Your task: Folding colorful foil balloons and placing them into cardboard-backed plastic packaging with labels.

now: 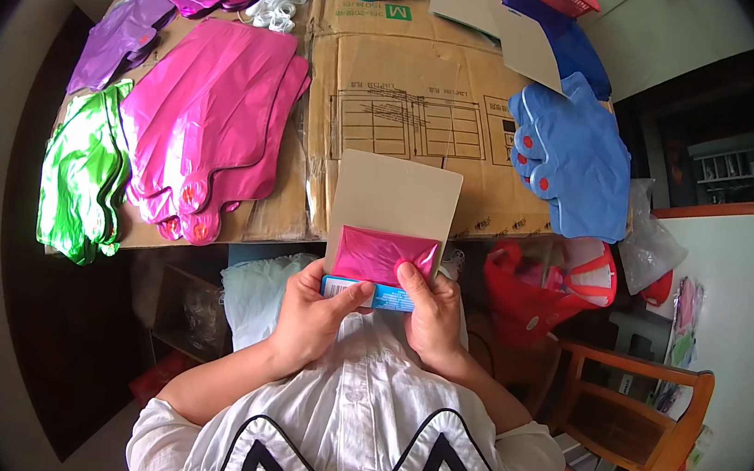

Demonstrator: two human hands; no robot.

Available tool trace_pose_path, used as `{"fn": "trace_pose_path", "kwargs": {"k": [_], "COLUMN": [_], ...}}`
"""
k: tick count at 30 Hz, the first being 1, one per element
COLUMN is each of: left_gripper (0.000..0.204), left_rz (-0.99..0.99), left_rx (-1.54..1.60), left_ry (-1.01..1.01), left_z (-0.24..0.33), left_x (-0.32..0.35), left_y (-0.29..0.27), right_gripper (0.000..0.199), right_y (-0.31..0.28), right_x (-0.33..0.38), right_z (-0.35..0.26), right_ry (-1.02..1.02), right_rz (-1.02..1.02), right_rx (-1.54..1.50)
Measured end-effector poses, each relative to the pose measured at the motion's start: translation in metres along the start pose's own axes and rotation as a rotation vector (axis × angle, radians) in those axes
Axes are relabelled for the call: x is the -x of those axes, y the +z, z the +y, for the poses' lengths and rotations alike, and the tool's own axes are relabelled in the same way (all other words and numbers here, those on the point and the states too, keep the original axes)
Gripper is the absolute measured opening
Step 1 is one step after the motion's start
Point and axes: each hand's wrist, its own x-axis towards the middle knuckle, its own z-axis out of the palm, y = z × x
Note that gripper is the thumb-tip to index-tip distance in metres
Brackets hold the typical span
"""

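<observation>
One opened card (398, 191), held between white shirt (350, 428) and cardboard (396, 66): left hand (307, 316) pinches its blue flap (393, 299), right hand (435, 321) clasps its side, thumb (410, 277) on the pink packet (375, 254), seemingly to keep this flat, while foil pieces (211, 96) lie grouped by colour, presumably against mixing.

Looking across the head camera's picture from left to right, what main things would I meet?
Shiny bright-green foil-like sheets, glossy pink foil-like sheets, an upright beige cardboard card held in the left hand and right hand, light-blue scalloped sheets, a crumpled clear plastic bag.
</observation>
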Motion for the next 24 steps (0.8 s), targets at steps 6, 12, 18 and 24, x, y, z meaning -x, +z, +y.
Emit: {"fn": "trace_pose_path", "kwargs": {"k": [6, 12, 18, 24], "left_gripper": [0.02, 0.018, 0.013, 0.016], "left_rz": [-0.001, -0.132, -0.281, -0.582], "left_rx": [-0.019, -0.1, -1.017, -1.523], "left_ry": [0.052, 0.103, 0.617, 1.087], "left_z": [-0.007, -0.008, 0.095, 0.153], "left_x": [0.001, 0.0, -0.029, -0.126], "left_y": [0.009, 0.024, 0.0, -0.01], "right_gripper": [0.026, 0.024, 0.018, 0.021], "right_y": [-0.012, -0.029, -0.067, -0.064], "right_x": [0.003, 0.01, 0.006, -0.015], "right_z": [-0.007, -0.012, -0.049, -0.081], "right_ry": [0.122, 0.029, 0.197, 0.384], "right_rz": [-0.011, 0.063, -0.041, -0.33], "right_rx": [-0.027, 0.138, 0.018, 0.194]}}
